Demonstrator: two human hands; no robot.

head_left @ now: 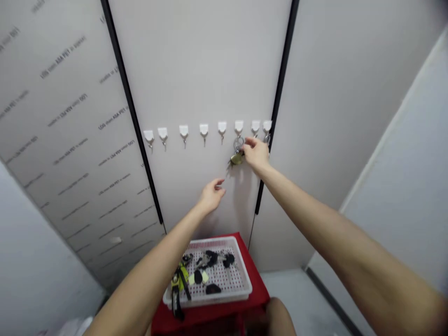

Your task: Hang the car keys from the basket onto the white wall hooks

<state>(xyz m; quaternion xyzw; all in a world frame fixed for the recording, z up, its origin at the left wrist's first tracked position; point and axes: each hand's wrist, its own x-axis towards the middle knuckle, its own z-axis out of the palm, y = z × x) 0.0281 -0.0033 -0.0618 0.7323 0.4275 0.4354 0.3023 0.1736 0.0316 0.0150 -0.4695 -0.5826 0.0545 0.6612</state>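
A row of several white adhesive hooks [203,130] is stuck on the pale wall panel. My right hand [256,153] is raised to the hooks at the right end, fingers pinched on a key ring with a brass key [237,157] that hangs at one hook [239,127]. Another ring [267,138] shows at the last hook, partly hidden by my hand. My left hand [212,195] hovers lower, below the middle hooks, fingers loosely curled and apart, holding nothing.
A white perforated basket [241,273] holding several keys and fobs, black and yellow-green ones [182,275], sits on a red stool [257,280] below. Black vertical strips [129,100] divide the wall panels. A white side wall [402,186] rises at the right.
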